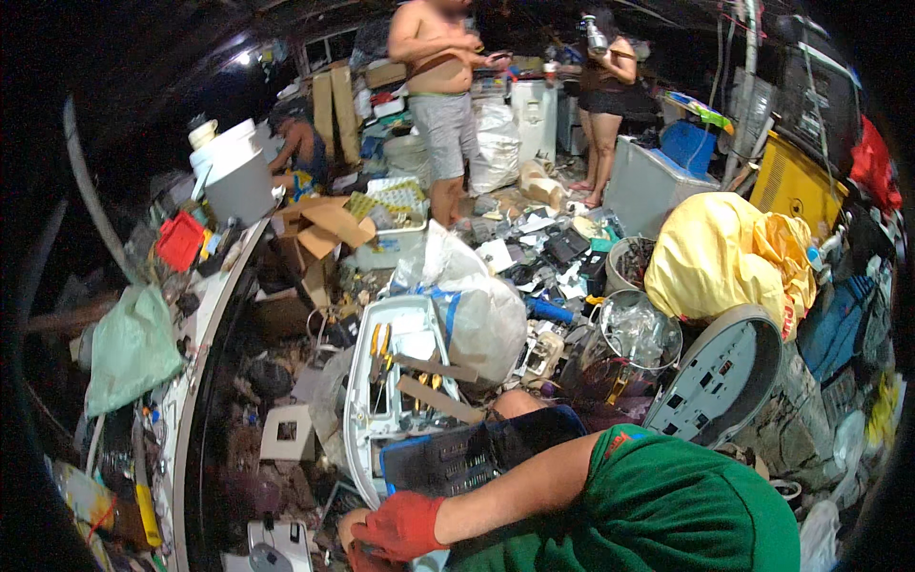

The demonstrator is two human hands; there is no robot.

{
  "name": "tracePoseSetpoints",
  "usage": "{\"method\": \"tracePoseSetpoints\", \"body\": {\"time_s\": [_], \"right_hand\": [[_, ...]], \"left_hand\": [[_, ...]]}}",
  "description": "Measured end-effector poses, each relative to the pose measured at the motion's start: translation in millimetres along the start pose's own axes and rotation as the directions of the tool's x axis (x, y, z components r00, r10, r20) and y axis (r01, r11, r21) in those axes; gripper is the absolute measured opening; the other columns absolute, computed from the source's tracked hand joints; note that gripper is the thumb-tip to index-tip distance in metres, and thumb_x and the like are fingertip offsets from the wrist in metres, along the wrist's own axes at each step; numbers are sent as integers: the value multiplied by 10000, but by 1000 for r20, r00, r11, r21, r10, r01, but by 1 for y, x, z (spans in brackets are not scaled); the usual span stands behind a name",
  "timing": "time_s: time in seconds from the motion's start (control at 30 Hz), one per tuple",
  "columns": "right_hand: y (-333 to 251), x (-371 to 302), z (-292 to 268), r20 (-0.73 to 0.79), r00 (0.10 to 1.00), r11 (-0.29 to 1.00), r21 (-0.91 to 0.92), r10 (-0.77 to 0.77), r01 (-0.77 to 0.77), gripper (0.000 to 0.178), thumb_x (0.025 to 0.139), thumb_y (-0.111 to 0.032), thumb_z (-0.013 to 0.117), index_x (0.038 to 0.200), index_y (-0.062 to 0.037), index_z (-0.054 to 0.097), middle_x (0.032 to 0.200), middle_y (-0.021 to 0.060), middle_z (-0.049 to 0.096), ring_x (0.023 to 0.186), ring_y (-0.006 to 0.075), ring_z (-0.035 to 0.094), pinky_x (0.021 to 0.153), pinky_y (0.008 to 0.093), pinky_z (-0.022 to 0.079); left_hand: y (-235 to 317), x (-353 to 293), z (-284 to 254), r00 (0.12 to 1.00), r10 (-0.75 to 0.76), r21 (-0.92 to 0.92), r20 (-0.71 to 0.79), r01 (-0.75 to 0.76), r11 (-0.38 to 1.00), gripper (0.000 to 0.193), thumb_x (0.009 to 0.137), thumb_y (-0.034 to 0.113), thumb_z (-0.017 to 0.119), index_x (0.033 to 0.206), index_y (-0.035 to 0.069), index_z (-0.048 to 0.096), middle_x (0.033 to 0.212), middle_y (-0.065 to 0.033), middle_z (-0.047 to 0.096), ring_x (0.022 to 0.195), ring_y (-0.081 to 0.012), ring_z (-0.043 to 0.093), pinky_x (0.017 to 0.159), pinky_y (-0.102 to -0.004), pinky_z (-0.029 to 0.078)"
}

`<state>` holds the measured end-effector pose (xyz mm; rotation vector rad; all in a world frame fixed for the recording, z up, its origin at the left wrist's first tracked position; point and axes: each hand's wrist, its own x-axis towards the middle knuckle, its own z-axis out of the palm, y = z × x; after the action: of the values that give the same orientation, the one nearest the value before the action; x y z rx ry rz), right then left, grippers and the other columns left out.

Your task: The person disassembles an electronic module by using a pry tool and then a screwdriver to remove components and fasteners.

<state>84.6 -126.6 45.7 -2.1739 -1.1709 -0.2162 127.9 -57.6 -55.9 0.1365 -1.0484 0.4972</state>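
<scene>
My right hand (398, 527), in a red glove, is low in view, at the end of my bare forearm (524, 486). Its fingers are bent together beside a patch of bare skin; whatever they hold is hidden. A pale bluish thing (434, 561) shows partly below the glove. My left hand cannot be seen. Just beyond my forearm lies an opened dark tool case (448, 464) with rows of small metal bits. Behind it a long pale plastic housing (360, 419) holds screwdrivers (379, 345) with orange handles and flat brown strips (438, 398).
Scrap covers the floor. A clear plastic sack (486, 324), a bucket (634, 329), a grey oval shell (715, 377) and a yellow sack (710, 253) stand ahead and right. A long white-edged panel (205, 353) runs along the left. Two people (443, 114) stand behind; another (303, 148) crouches.
</scene>
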Motion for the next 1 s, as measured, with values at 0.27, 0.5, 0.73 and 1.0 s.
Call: {"method": "tracePoseSetpoints", "body": {"time_s": [0.27, 0.5, 0.73, 1.0], "right_hand": [[45, -32, 17, -38, 996, 989, 124, -80, 84, 562, 810, -353, 696, 1263, -60, 537, 971, 168, 640, 853, 364, 647, 708, 462, 535], [76, -56, 36, -169, 983, 937, 349, 65, -2, 714, 771, -328, 737, 1370, -52, 463, 1071, 185, 633, 905, 397, 648, 772, 441, 539], [17, -25, 1, -37, 994, 990, -90, 102, -105, 587, 747, -359, 752, 1231, -89, 558, 919, 80, 615, 760, 267, 655, 614, 400, 514], [-1, -17, -8, 24, 982, 955, -238, 190, -179, 285, 806, -263, 649, 1011, -75, 586, 703, 108, 611, 584, 285, 644, 473, 410, 489]], "left_hand": [[135, -25, 4, 309, -429, 484, -849, 781, -395, 418, 802, 259, 664, 1183, 89, 642, 1293, -137, 585, 1190, -346, 537, 1014, -451, 430], [146, -11, 22, 465, -552, 656, -692, 86, -750, 391, 827, 268, 712, 1186, 115, 691, 1314, -160, 568, 1210, -402, 500, 1047, -490, 385], [144, -41, 6, 390, -423, 556, -818, 725, -408, 502, 750, 225, 730, 1220, 79, 628, 1281, -110, 589, 1224, -344, 507, 1031, -469, 401], [138, -17, 10, 395, -656, 685, -643, -87, -724, 513, 665, 230, 756, 1157, 128, 654, 1278, -53, 564, 1150, -341, 525, 985, -477, 417]]}}
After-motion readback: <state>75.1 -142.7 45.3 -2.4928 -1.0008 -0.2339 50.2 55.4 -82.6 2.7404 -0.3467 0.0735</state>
